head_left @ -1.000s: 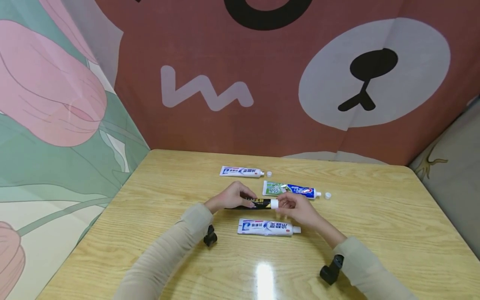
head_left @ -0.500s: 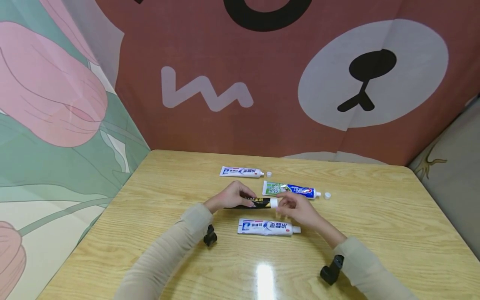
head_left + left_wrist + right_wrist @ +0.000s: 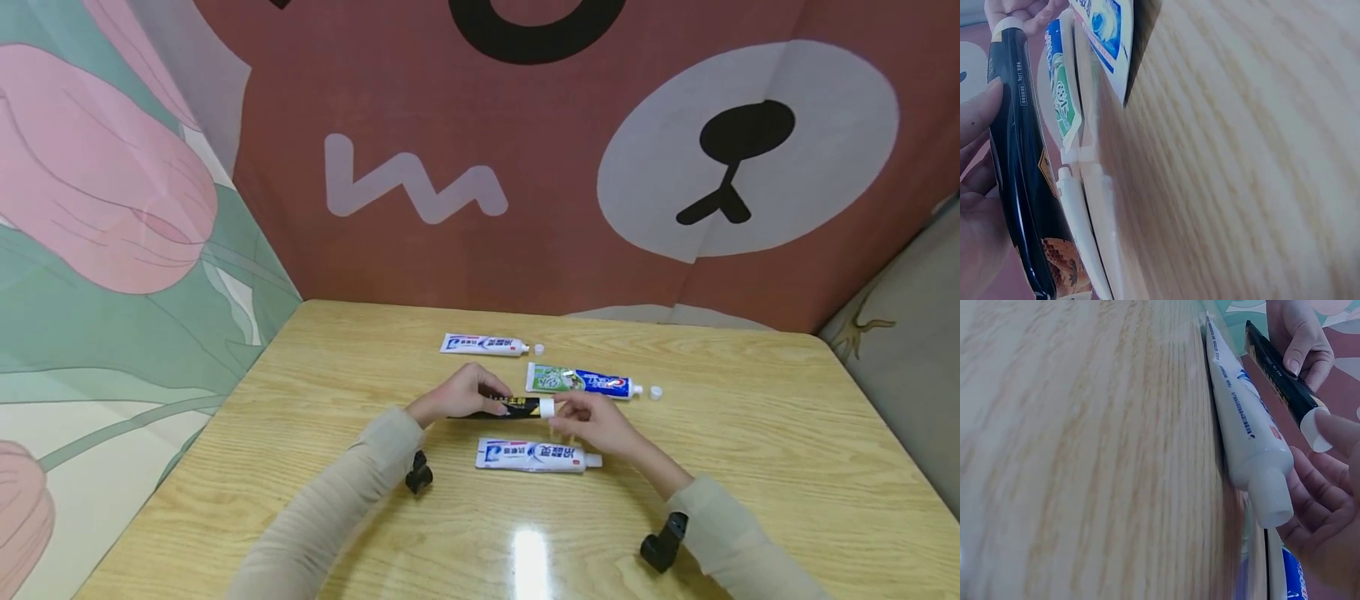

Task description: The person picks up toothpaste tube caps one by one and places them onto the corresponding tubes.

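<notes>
My left hand grips a black toothpaste tube, its thumb laid across the tube's side. The tube lies nearly level and clear of the wood, its white cap pointing right. At that cap my right hand pinches with thumb and fingers; the right wrist view shows its thumb on the cap and the other fingers curled below. Nearer me lies a white toothpaste tube with its cap on. Just beyond the hands is a green and blue toothpaste tube, uncapped.
Farther back on the wooden table lies another white toothpaste tube, uncapped, with a small white cap by its nozzle. A second loose cap sits right of the green and blue tube. A printed cloth backdrop stands behind.
The fingers of my right hand have shifted slightly at the black tube's cap. My left hand keeps its grip, and the other tubes and loose caps stay in place.
</notes>
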A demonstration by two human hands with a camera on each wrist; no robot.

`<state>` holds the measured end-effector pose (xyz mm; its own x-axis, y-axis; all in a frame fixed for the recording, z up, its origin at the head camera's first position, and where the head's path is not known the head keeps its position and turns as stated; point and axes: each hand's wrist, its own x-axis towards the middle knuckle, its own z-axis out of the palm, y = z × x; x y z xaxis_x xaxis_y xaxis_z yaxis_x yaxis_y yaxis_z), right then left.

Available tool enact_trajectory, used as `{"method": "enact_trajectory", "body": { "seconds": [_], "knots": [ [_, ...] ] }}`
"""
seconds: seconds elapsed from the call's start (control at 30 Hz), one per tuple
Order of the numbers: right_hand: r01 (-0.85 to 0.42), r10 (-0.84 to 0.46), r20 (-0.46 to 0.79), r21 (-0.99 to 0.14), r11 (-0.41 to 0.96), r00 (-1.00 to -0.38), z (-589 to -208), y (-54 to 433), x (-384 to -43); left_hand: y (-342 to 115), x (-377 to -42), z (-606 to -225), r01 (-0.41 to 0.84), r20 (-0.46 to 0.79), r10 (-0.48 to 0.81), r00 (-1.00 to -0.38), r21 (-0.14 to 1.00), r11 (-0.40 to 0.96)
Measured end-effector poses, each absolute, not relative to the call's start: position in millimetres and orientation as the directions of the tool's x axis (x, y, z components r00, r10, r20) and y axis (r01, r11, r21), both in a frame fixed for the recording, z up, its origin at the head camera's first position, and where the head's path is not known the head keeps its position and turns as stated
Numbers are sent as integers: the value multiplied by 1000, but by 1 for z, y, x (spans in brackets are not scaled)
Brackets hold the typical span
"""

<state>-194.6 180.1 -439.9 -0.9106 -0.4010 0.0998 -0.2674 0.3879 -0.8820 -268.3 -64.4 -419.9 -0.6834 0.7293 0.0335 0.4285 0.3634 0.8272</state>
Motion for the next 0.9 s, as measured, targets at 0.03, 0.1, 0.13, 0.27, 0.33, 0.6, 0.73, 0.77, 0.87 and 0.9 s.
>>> {"method": "enact_trajectory", "body": {
  "seconds": [0.03,0.1,0.13,0.27,0.33,0.6,0.73,0.77,0.87,0.9],
  "knots": [
    [-268,-400,100,-881,389,-911,-440,180,-195,-65,-268,-420,430,38,729,-683,828,360],
    [-272,-402,103,-880,390,-910,-439,180,-194,-65,-268,-420,434,44,729,-683,828,356],
    [-272,-402,103,-880,390,-910,-438,179,-194,-64,-268,-420,434,44,728,-684,827,357],
    [-284,-414,115,-883,374,-903,-425,176,-188,-64,-267,-421,430,35,728,-685,826,365],
    [-276,-413,109,-888,369,-904,-418,174,-184,-64,-267,-421,428,28,727,-686,824,372],
    [-257,-373,97,-875,410,-923,-408,170,-179,-61,-266,-420,433,20,726,-688,814,388],
    [-259,-365,104,-876,406,-925,-406,169,-178,-60,-262,-415,429,21,727,-686,819,381],
    [-265,-362,109,-871,415,-926,-406,169,-178,-60,-260,-412,426,20,728,-685,822,379],
    [-272,-359,115,-863,426,-926,-405,168,-178,-59,-260,-411,417,15,728,-686,828,375],
    [-274,-358,115,-859,432,-926,-405,168,-178,-59,-260,-411,413,11,725,-688,828,379]
  ]
}}
